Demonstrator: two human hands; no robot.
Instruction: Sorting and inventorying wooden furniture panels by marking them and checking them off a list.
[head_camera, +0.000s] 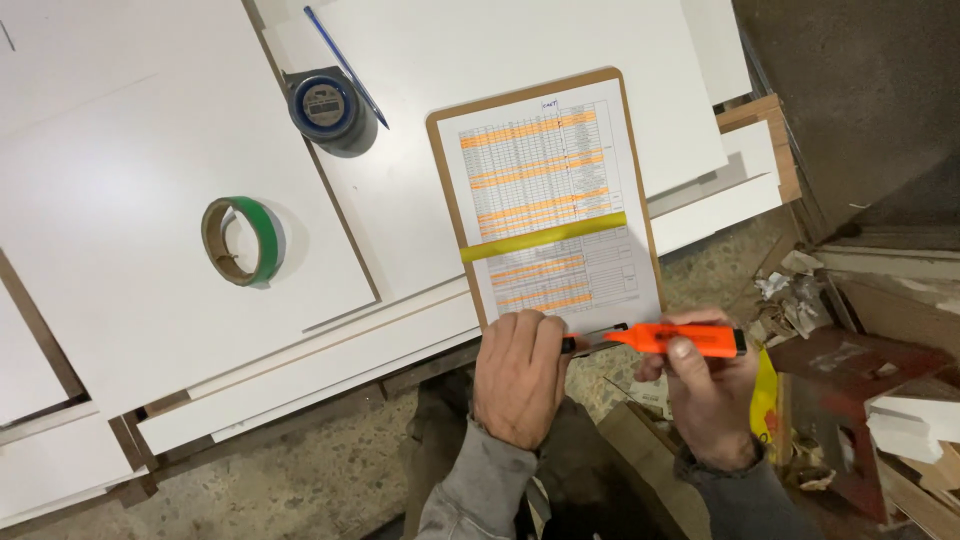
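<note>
Here: right hand (705, 385) gripping orange highlighter (680, 339); left hand (520, 375) fingers curled on clipboard (548, 195) bottom edge, pinching highlighter tip.

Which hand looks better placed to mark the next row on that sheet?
The right hand, probably: it holds the orange highlighter, tip pointing towards the clipboard. The left hand rests on the clipboard's near edge, pinning the sheet, and appears to hold the cap.

Glossy orange plastic on the highlighter (672, 339); matt brown hardboard clipboard (545, 200) under printed white paper (550, 190); smooth matt white laminate on the stacked panels (150, 200), raw brown edges; shiny green tape roll (243, 240) on cardboard core; rough speckled concrete floor (300, 470).
</note>
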